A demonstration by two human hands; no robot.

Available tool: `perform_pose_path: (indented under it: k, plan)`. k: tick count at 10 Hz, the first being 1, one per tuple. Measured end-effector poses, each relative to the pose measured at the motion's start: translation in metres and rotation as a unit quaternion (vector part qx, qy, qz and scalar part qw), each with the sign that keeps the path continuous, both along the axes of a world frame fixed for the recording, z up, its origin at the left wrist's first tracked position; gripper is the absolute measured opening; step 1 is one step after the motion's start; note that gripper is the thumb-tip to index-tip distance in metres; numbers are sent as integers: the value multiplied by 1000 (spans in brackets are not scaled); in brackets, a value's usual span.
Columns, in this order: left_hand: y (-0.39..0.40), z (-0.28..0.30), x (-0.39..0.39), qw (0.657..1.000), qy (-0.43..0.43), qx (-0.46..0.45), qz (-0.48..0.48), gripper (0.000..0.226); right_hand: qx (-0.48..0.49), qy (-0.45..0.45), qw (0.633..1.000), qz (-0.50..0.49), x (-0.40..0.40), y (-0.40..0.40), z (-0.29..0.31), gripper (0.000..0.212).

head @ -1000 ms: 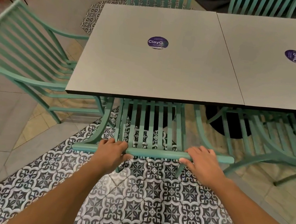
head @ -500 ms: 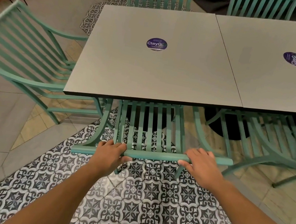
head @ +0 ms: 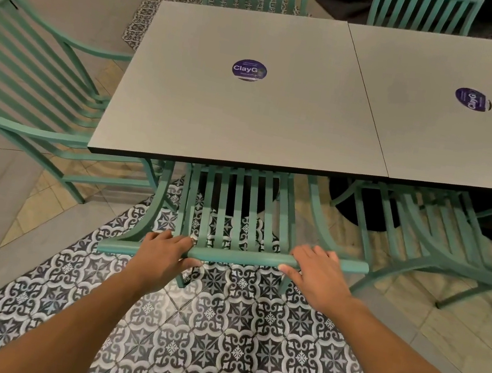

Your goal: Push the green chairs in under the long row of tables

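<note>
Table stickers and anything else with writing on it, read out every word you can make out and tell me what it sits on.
"ClayG": on the round purple sticker on the left grey table; its small print is too small to read.
"ClayG": on the second purple sticker, turned sideways, on the right grey table; its small print is blurred.
No other text shows.
</note>
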State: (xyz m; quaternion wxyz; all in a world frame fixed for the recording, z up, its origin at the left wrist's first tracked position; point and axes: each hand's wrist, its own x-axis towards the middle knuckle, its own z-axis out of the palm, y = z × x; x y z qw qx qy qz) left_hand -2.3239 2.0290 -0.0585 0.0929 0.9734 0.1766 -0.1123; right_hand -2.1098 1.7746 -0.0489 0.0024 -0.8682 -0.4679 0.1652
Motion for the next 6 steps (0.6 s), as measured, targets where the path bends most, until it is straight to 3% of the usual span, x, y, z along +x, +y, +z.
perform_pose_path:
  k: [2, 4, 6]
  plan:
    - [2, -2, 0, 1000, 6, 10, 5, 61, 0, -19, 1000, 5, 2, -1, -1, 56]
    - [3, -2, 0, 998, 58, 11, 16, 74, -2, 4, 1000, -1, 1, 4, 4, 76]
    - [-29, 11, 1, 1000, -7, 4, -13, 59, 62, 14, 994, -89, -19, -22, 18, 74]
